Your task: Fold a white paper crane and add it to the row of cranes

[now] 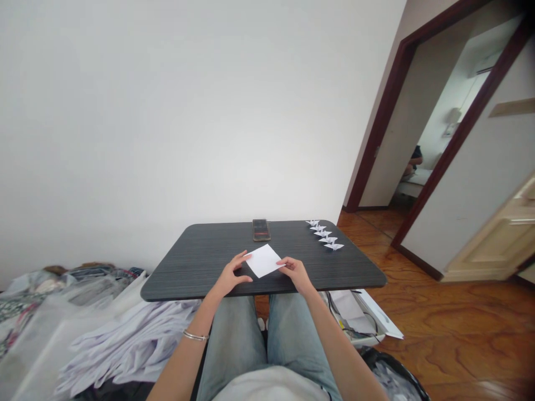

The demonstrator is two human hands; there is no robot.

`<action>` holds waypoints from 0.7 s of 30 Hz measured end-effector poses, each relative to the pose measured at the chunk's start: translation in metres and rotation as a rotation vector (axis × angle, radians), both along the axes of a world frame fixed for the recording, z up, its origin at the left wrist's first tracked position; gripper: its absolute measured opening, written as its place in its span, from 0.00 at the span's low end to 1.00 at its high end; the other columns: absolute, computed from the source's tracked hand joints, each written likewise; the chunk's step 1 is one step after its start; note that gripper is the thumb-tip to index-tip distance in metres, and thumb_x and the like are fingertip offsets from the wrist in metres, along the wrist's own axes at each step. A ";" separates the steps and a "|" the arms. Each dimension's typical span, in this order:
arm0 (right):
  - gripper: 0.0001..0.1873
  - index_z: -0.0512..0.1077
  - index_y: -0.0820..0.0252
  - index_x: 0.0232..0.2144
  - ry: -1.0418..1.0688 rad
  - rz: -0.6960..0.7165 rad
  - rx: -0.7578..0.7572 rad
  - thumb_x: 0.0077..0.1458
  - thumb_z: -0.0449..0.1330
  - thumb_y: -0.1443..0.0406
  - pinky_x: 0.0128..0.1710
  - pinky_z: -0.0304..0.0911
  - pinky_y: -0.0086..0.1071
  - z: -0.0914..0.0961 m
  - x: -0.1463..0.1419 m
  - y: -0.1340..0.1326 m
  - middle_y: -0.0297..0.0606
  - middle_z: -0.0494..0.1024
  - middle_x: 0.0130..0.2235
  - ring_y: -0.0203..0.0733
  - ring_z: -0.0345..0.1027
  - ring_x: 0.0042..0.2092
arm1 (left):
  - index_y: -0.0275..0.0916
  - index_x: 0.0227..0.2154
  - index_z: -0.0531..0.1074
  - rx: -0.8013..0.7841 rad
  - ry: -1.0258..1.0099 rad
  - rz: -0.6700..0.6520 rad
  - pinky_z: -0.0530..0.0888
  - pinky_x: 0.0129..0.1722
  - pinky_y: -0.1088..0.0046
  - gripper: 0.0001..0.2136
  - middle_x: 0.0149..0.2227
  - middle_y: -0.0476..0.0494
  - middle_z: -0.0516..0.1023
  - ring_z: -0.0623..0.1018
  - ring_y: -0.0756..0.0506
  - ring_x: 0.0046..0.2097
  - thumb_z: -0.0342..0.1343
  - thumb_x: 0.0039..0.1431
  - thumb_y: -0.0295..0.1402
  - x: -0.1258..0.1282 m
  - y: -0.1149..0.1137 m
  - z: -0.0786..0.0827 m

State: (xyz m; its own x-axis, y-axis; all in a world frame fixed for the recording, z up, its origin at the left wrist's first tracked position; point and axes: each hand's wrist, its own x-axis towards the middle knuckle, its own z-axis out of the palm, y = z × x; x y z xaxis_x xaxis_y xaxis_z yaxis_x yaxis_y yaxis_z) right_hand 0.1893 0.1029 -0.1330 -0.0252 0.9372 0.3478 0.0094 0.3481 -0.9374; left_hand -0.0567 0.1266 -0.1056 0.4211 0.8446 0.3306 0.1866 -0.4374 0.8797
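Observation:
A square sheet of white paper (pixel 263 261) lies on the dark table (pixel 188 262), one corner pointing towards me. My left hand (pixel 232 274) is open at its left corner, the index fingertip touching the edge and the thumb held apart below. At the opposite corner my right hand (pixel 293 272) pinches the paper between thumb and fingers. Several folded white paper cranes (pixel 328 240) stand in a slanting row on the right part of the table.
A phone (pixel 261 230) sits at the table's back edge, by the white wall. Clothes (pixel 137 340) are heaped at the left. Under the right side are a box of cables and papers (pixel 355 317) and a black bag (pixel 393 373). Beyond a doorway, a person (pixel 413 160) is partly visible.

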 end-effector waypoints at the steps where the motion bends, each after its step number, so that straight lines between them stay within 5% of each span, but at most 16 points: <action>1: 0.07 0.74 0.59 0.28 0.020 0.028 -0.004 0.44 0.62 0.63 0.37 0.63 0.34 0.001 0.000 -0.001 0.37 0.79 0.31 0.42 0.72 0.35 | 0.43 0.46 0.72 -0.032 -0.034 -0.020 0.65 0.53 0.59 0.27 0.56 0.39 0.65 0.66 0.37 0.56 0.66 0.37 0.32 0.000 0.000 0.000; 5: 0.07 0.75 0.60 0.27 0.066 0.137 -0.024 0.42 0.64 0.63 0.36 0.63 0.33 0.004 -0.001 -0.006 0.36 0.79 0.30 0.40 0.72 0.33 | 0.36 0.36 0.77 -0.072 -0.088 -0.007 0.69 0.48 0.63 0.15 0.42 0.39 0.78 0.75 0.41 0.44 0.63 0.42 0.32 -0.001 0.000 -0.003; 13: 0.13 0.77 0.58 0.32 0.076 0.245 -0.021 0.38 0.68 0.65 0.37 0.62 0.32 0.016 -0.008 -0.019 0.37 0.78 0.34 0.41 0.70 0.36 | 0.37 0.27 0.79 -0.027 -0.119 0.133 0.70 0.43 0.67 0.08 0.33 0.42 0.81 0.77 0.42 0.38 0.61 0.44 0.34 -0.002 -0.010 0.001; 21: 0.08 0.76 0.57 0.24 0.188 0.065 0.023 0.42 0.65 0.59 0.34 0.62 0.32 0.016 -0.020 -0.033 0.34 0.77 0.28 0.40 0.70 0.32 | 0.35 0.23 0.77 0.002 -0.193 0.226 0.71 0.37 0.69 0.08 0.27 0.43 0.80 0.77 0.44 0.32 0.60 0.45 0.35 0.018 -0.029 0.001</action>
State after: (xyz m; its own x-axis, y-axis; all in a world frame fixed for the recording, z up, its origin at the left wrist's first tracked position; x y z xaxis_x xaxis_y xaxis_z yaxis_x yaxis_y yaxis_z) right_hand 0.1690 0.0696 -0.1169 -0.0177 0.9274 0.3736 -0.1877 0.3640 -0.9123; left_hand -0.0392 0.0975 -0.1045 0.1522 0.9089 0.3882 0.1088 -0.4058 0.9075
